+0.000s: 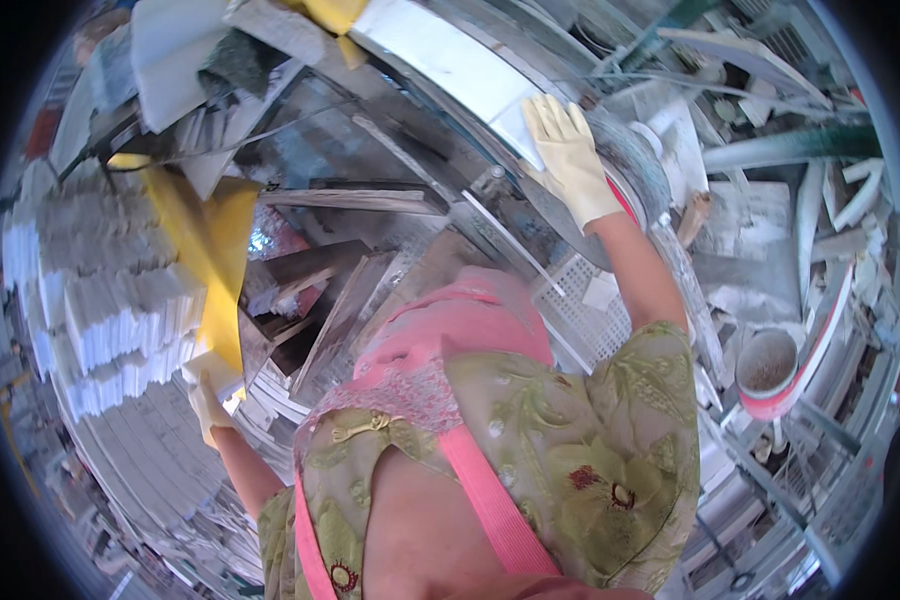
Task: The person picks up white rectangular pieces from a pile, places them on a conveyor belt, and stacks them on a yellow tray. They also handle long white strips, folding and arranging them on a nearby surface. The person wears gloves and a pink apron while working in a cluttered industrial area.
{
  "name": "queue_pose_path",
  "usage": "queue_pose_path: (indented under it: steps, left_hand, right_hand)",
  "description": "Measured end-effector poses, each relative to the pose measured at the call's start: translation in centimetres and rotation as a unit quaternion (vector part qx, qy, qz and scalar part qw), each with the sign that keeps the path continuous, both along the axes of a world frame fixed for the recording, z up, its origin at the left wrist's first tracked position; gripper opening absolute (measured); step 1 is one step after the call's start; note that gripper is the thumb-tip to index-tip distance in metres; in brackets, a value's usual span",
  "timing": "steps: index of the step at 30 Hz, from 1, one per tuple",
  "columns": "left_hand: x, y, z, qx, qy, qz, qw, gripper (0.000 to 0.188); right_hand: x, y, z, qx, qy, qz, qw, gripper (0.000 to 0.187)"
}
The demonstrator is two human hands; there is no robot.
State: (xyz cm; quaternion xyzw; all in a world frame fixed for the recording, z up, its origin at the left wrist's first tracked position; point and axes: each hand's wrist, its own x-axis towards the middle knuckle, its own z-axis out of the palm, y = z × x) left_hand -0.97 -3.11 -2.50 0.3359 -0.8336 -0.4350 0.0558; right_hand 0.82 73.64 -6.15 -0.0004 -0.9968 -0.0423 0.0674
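Note:
My right hand [570, 165], in a cream rubber glove, lies flat with fingers stretched out at the end of a long white panel [450, 65]. Beside its wrist is a round grey wheel-like part [635, 170] with a red edge. Low on the left, my left hand [208, 408], gloved alike, is closed at the near edge of a small white piece [213, 370]. One digit lies on the piece; the others are hidden. That piece sits at the corner of tall stacks of thin white strips [120, 320], beside a bent yellow sheet [205, 260].
Wooden boards [340, 300] and scraps lie between my arms. A perforated light crate [585, 305] stands under my right forearm. At right are a bucket [767, 362] with brown residue, a green pipe [785, 148] and broken pieces. Grey stacked strips [150, 450] spread at lower left.

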Motion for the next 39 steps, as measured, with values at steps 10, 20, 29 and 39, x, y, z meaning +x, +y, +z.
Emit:
queue_pose_path:
  steps: [10, 20, 29, 39]
  left_hand:
    - [0.4, 0.2, -0.7, -0.011, 0.004, 0.01, 1.0, 0.067]
    - [0.0, 0.7, -0.6, -0.025, -0.002, 0.009, 1.0, 0.068]
    - [2.2, 1.7, 3.3, -0.035, -0.05, -0.059, 0.996, 0.069]
    - [2.7, 3.3, 4.9, -0.018, -0.056, -0.067, 0.996, 0.071]
  right_hand:
    - [-3.0, 0.4, 2.3, 0.034, 0.122, 0.106, 0.986, 0.057]
    - [-8.2, -1.7, 1.6, 0.007, -0.036, 0.094, 0.995, 0.101]
    - [-9.7, -2.2, 3.3, -0.208, -0.038, 0.066, 0.975, 0.067]
    - [-9.3, -27.1, 8.5, -0.657, -0.106, 0.128, 0.736, 0.039]
